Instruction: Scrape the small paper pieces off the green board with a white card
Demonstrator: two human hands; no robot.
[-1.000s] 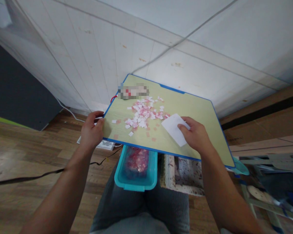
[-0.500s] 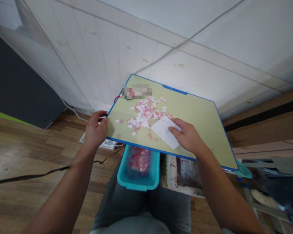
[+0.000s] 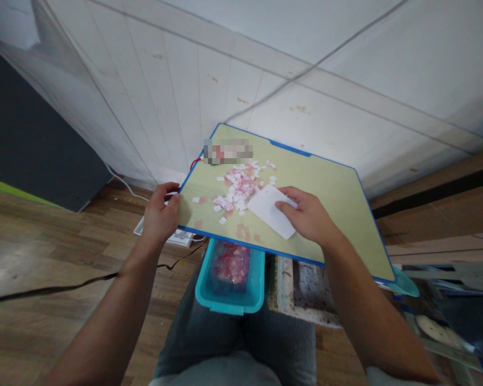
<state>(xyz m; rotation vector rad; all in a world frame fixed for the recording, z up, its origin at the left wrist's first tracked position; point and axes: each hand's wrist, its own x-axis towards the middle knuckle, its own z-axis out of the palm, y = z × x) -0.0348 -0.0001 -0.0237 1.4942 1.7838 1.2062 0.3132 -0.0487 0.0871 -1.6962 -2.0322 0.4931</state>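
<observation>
My left hand (image 3: 161, 212) is closed on the left edge of a pale yellow-green board (image 3: 330, 182) with a blue rim. In my right hand (image 3: 308, 214), a white card (image 3: 268, 213) is pinched, thumb on top and fingers partly hidden behind it. The card lies low and slanted over the board, its far left edge against a heap of small white and pink paper pieces (image 3: 241, 185). A few loose pieces lie left of the heap. Pinkish flat patches (image 3: 243, 231) show near the board's front edge.
Below the front edge, a turquoise bin (image 3: 258, 279) on my lap holds a clear bag of pink-red stuff (image 3: 231, 265). Beside it stands a stained white box (image 3: 284, 284). A blurred-out object (image 3: 229, 151) lies at the board's far left. A white wall (image 3: 177, 96) rises behind.
My right hand has slid the card slightly away from me, toward the heap, and the nearest pieces look more gathered. My left hand keeps its place on the board's edge.
</observation>
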